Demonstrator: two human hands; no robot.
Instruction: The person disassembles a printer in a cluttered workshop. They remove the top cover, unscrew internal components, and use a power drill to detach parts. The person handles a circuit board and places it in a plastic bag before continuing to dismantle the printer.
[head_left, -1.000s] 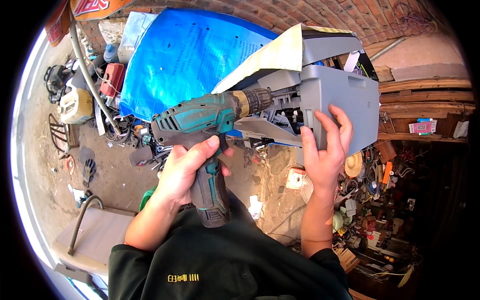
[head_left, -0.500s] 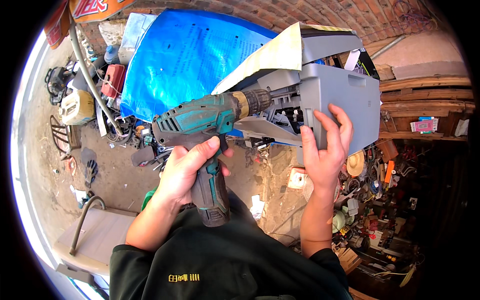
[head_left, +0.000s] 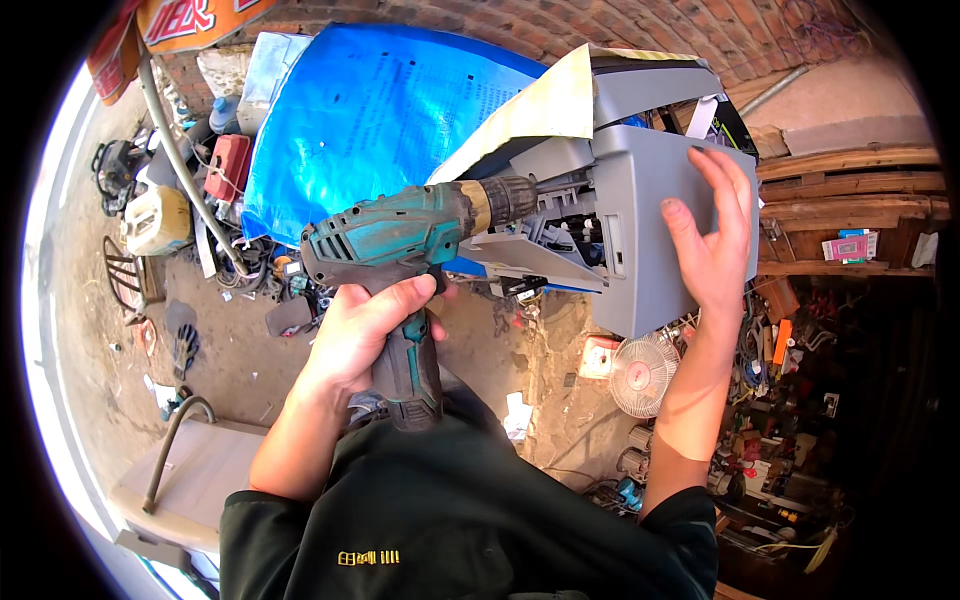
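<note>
A teal and black cordless drill (head_left: 385, 235) is gripped in my left hand (head_left: 360, 335), with my fingers wrapped round its handle. Its chuck points right, toward the opened front of a grey machine that looks like a printer (head_left: 640, 190); whether the two touch, I cannot tell. White and black parts show inside the opening, and a grey flap (head_left: 540, 262) hangs down there. My right hand (head_left: 715, 240) is over the machine's broad side panel, thumb and fingers apart, holding nothing. Yellowish sheeting (head_left: 545, 105) drapes over the machine's top left corner.
Blue sheeting (head_left: 370, 120) spreads behind the drill, below a brick wall (head_left: 660, 30). A yellowish jug (head_left: 157, 220) and a red box (head_left: 228, 165) stand at left. At right, a fan (head_left: 643, 375) and assorted clutter lie near wooden boards (head_left: 850, 185).
My right hand has moved right and slightly up, away from the panel's left edge and over its face. The drill has shifted slightly left, still in my left hand.
</note>
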